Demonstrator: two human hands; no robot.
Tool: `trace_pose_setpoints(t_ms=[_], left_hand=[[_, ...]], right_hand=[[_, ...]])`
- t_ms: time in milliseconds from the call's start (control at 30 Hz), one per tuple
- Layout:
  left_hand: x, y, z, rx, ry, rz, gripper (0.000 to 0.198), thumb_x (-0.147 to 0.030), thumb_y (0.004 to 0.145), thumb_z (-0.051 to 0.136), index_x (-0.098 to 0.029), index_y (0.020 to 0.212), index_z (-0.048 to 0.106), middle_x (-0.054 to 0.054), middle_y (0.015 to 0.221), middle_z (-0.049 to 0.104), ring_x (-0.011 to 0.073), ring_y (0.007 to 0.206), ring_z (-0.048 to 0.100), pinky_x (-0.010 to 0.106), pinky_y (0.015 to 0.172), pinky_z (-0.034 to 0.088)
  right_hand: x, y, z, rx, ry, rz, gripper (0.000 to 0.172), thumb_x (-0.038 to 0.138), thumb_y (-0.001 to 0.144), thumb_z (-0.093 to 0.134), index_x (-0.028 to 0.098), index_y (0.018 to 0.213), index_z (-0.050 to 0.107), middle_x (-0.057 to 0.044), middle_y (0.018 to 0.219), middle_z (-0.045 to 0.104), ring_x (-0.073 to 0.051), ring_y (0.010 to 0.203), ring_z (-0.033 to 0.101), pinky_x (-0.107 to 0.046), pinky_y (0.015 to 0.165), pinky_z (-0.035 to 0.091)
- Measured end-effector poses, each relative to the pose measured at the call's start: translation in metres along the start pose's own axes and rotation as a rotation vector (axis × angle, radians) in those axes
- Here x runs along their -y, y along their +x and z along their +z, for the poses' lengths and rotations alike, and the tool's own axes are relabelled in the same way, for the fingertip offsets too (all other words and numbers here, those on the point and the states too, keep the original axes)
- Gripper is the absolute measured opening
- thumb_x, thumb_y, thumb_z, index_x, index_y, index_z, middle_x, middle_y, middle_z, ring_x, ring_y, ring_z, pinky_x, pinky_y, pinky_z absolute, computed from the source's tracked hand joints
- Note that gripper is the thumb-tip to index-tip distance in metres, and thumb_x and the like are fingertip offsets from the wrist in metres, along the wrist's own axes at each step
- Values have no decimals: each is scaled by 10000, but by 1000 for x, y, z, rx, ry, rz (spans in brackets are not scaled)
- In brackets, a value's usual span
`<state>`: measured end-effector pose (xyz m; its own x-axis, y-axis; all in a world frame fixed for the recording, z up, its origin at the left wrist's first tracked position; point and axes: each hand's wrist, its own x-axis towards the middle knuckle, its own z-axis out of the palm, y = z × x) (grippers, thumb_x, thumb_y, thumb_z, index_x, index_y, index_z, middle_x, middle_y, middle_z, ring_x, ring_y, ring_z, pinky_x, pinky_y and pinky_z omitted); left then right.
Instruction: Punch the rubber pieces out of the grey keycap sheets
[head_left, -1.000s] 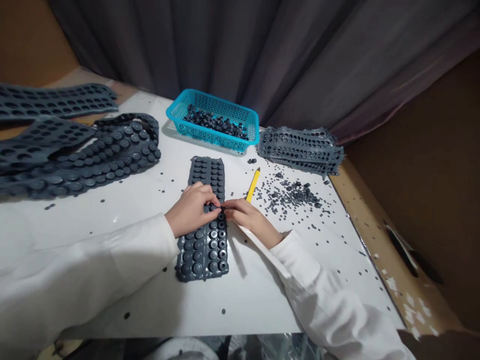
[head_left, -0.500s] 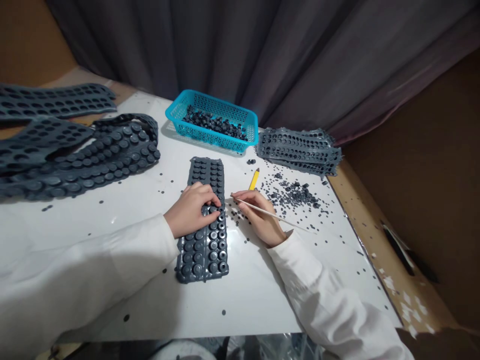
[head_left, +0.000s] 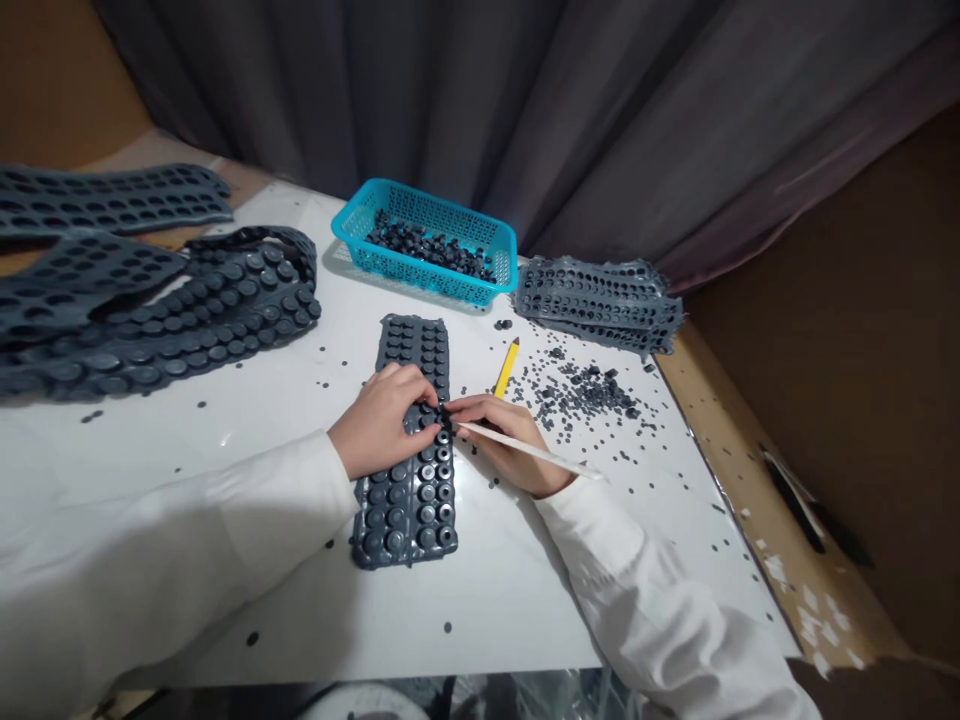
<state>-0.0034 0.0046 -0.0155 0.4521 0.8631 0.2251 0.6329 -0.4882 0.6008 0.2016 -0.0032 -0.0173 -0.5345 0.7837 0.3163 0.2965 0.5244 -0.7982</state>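
Observation:
A dark grey rubber sheet (head_left: 397,510) with rows of round raised studs lies lengthwise before me on the white table. My left hand (head_left: 390,420) rests across its middle, fingers curled and thumb bent, gripping it at the right-hand rows. From the right, my right hand (head_left: 506,440) meets the left fingertips at the sheet's right edge. It pinches a thin white stick (head_left: 532,455) that slants back over the hand. The stick's tip and whatever it touches among the studs are too small to make out.
Behind stands a blue plastic basket (head_left: 424,270) with small dark rubber pieces. Punched sheets (head_left: 596,300) are stacked at right, near scattered bits (head_left: 592,390) and a yellow pen-like tool (head_left: 506,368). Larger studded sheets (head_left: 187,320) lie at left. A grey curtain (head_left: 450,90) hangs behind.
My right hand has moved left and slightly down with the white stick, from beside the sheet onto its right edge. The left hand has stayed nearly still.

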Motion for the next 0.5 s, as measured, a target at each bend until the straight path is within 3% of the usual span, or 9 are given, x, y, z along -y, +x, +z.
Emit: trace_pose_setpoints(t_ms=[267,500], left_hand=[[1,0,1,32,13,-10,204,-289,726,575,-187,903,586,42,882,546,232,891,471,373,788,403],[4,0,3,19,-8,-16,186,-266,718,574,-190,888,578,37,878,550,227,884,480,371,779,407]], right_hand=[[-5,0,-2,65,-157,-91,106,217,859,509,190,932,581,-109,1095,627,-174,1000,590,-327,857,484],[-1,6,-2,229,-567,-246,213,197,907,389,176,999,580,-114,1181,572,-189,1049,544,-345,889,475]])
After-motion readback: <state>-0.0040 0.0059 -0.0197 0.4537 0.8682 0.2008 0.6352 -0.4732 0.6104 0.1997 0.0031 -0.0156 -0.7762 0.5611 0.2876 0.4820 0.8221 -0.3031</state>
